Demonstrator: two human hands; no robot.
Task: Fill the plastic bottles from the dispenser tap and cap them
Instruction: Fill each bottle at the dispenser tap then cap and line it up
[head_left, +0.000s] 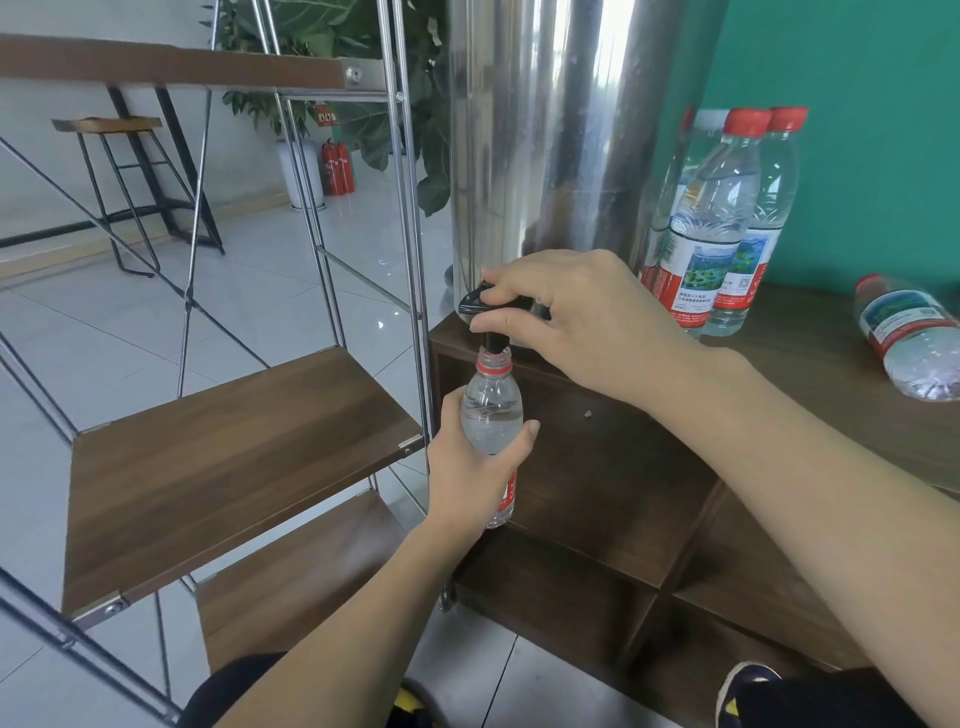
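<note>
My left hand (470, 470) grips an uncapped clear plastic bottle (492, 410) with a red neck ring, held upright with its mouth right under the black tap spout. Water fills the bottle up to about its shoulder. My right hand (566, 317) curls its fingers over the black tap lever (475, 302) at the foot of the tall steel dispenser (550, 130). To the right of the dispenser stand several capped, filled bottles (722, 218) with red caps. One more bottle (909, 343) lies on its side at the far right of the cabinet top.
The dispenser stands on a dark wooden cabinet (810, 374) with open compartments below. A metal-framed rack with wooden shelves (234, 467) stands close on the left. Tiled floor, a stool (124, 182) and a potted plant lie beyond. My shoes show at the bottom edge.
</note>
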